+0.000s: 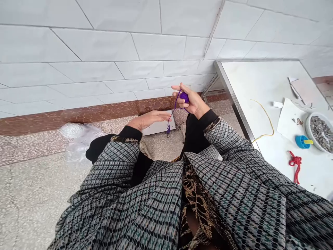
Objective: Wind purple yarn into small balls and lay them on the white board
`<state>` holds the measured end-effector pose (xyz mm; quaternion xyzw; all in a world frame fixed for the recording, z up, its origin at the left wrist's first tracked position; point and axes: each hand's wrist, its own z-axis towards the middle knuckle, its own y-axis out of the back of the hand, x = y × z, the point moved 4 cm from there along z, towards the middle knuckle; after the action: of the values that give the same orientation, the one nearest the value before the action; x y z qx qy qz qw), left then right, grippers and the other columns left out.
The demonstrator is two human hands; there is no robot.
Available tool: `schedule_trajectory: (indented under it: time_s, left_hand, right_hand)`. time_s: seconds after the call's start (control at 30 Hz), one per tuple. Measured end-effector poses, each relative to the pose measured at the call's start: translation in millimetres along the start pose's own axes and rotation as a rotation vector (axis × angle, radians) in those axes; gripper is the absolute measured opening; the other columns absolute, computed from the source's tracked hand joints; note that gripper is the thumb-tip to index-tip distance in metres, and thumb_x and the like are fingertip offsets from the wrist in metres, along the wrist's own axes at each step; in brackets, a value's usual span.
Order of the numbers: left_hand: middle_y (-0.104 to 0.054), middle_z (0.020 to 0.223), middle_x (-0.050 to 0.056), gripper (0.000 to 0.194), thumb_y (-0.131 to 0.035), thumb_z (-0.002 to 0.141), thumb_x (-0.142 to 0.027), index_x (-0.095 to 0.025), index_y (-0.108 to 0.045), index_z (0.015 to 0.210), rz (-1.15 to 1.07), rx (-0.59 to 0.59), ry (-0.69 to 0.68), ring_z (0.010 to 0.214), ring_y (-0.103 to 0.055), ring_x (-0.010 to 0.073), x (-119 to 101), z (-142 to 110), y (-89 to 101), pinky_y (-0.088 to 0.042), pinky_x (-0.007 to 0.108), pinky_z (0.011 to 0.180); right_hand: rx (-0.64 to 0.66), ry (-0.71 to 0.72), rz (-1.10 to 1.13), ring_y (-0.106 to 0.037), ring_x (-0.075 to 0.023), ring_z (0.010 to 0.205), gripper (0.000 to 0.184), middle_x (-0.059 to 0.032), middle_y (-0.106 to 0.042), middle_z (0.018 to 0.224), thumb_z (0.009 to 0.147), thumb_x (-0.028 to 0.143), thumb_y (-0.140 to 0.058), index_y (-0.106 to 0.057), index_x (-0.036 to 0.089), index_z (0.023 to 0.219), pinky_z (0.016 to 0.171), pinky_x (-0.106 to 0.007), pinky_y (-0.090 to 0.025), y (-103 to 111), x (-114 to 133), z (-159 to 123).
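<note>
In the head view, my right hand (194,100) has its lower fingers curled around a small ball of purple yarn (184,97), while the index finger and thumb side stretch up and left. A purple strand (176,102) loops from that hand across to the fingertips of my left hand (152,119). That left hand is held out flat, fingers straight and close together, its palm turned away from view. Whether the strand is pinched there I cannot tell. Below the fingertips hangs or lies a small purple yarn piece (168,128), in front of a white box (156,129) on the floor.
To the right stands a white metal-edged table (235,104). It bears a bowl of sunflower seeds (310,126), a blue plastic piece (301,141), a red knotted cord (295,161) and a yellow cord (272,126). A clear plastic bag (83,142) lies by the tiled wall (99,48).
</note>
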<state>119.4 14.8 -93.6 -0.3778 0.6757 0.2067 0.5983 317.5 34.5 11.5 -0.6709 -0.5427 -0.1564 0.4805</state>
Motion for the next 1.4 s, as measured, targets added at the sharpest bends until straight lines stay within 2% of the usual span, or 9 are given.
schedule_trajectory:
  time_s: [0.2, 0.33, 0.53, 0.63, 0.77, 0.97, 1.17, 1.27, 1.4]
  left_hand:
    - [-0.081, 0.093, 0.013, 0.037, -0.097, 0.086, -0.04, -0.015, -0.088, 0.112, -0.18, 0.021, -0.147, 0.084, -0.074, 0.0232, -24.0, 23.8, -23.9, -0.06, 0.035, 0.081]
    - [-0.054, 0.068, 0.0, 0.024, -0.094, 0.086, -0.032, -0.013, -0.08, 0.089, -0.132, -0.184, -0.133, 0.058, -0.039, 0.0086, -29.4, 28.2, -21.5, -0.03, 0.021, 0.055]
    - [-0.045, 0.06, -0.006, 0.017, -0.084, 0.08, -0.021, -0.016, -0.071, 0.088, -0.482, -0.418, -0.139, 0.05, -0.028, 0.0056, -24.0, 18.8, -9.2, -0.023, 0.017, 0.051]
    - [-0.047, 0.06, -0.006, 0.021, -0.078, 0.077, -0.017, -0.016, -0.071, 0.097, -0.544, -0.422, -0.092, 0.049, -0.027, 0.0055, -20.9, 14.8, -6.4, -0.024, 0.016, 0.051]
    - [-0.045, 0.059, -0.008, 0.028, -0.075, 0.07, -0.014, -0.017, -0.068, 0.097, -0.497, -0.414, -0.018, 0.047, -0.026, 0.0055, -14.2, 9.2, -1.7, -0.022, 0.017, 0.05]
    - [-0.035, 0.057, -0.013, 0.039, -0.076, 0.067, -0.012, -0.019, -0.067, 0.104, -0.506, -0.485, 0.03, 0.046, -0.022, 0.0058, -0.4, -3.8, 6.5, -0.013, 0.018, 0.049]
    - [-0.026, 0.052, -0.012, 0.034, -0.063, 0.067, -0.007, -0.021, -0.065, 0.098, -0.618, -0.708, -0.008, 0.046, -0.014, 0.0093, -6.6, -29.3, 32.6, -0.014, 0.02, 0.048]
    - [-0.021, 0.054, -0.01, 0.024, -0.058, 0.075, -0.009, -0.025, -0.057, 0.093, -0.398, -0.867, -0.019, 0.049, -0.013, 0.013, -13.5, -44.9, 51.4, -0.018, 0.023, 0.05]
    - [-0.04, 0.059, -0.004, 0.018, -0.06, 0.081, -0.003, -0.021, -0.062, 0.082, 0.079, -0.96, 0.175, 0.056, -0.031, 0.0146, -4.6, -49.8, 67.4, -0.028, 0.027, 0.059]
  right_hand:
    - [0.051, -0.039, -0.024, -0.037, -0.0036, 0.046, 0.034, 0.004, -0.065, 0.084, 0.131, 0.051, -0.062, -0.069, 0.018, 0.131, 0.036, -0.011, -0.021, -4.1, -4.5, 10.0]
    - [0.049, -0.035, -0.151, -0.042, -0.0041, 0.046, 0.033, 0.0032, -0.068, 0.081, 0.13, 0.047, -0.066, -0.072, 0.015, 0.132, 0.035, -0.011, -0.023, 3.3, -4.8, 15.5]
    - [-0.034, -0.128, -0.761, -0.049, -0.0027, 0.042, 0.03, -0.003, -0.076, 0.078, 0.12, 0.016, -0.078, -0.078, 0.01, 0.091, 0.034, -0.014, -0.024, 21.6, 2.4, 9.3]
    - [0.076, -0.271, -1.025, -0.05, -0.0033, 0.042, 0.035, -0.001, -0.069, 0.067, 0.115, 0.007, -0.078, -0.079, 0.009, 0.08, 0.038, -0.013, -0.031, 30.3, 4.1, 6.4]
    - [0.111, -0.171, -0.822, -0.046, -0.0039, 0.044, 0.039, 0.0027, -0.06, 0.063, 0.108, 0.016, -0.089, -0.068, 0.012, 0.076, 0.038, -0.012, -0.025, 46.9, 23.3, 6.1]
    - [-0.181, 0.142, -0.309, -0.031, -0.0041, 0.048, 0.049, 0.0097, -0.044, 0.069, 0.121, 0.029, -0.075, -0.044, 0.023, 0.083, 0.041, -0.012, -0.018, 77.5, 66.1, -7.2]
    - [-0.344, 0.368, -0.308, -0.026, -0.0076, 0.052, 0.061, 0.0107, -0.029, 0.07, 0.118, 0.038, -0.082, -0.033, 0.026, 0.083, 0.044, -0.017, -0.018, 108.6, 96.9, -28.6]
    - [-0.4, 0.428, -0.304, -0.026, -0.0067, 0.05, 0.061, 0.0104, -0.028, 0.069, 0.118, 0.036, -0.081, -0.033, 0.025, 0.082, 0.044, -0.017, -0.018, 122.9, 107.4, -41.3]
    - [-0.457, 0.336, -0.457, -0.037, -0.0045, 0.049, 0.039, 0.0047, -0.057, 0.074, 0.118, 0.029, -0.079, -0.057, 0.019, 0.088, 0.039, -0.014, -0.019, 119.5, 106.5, -52.6]
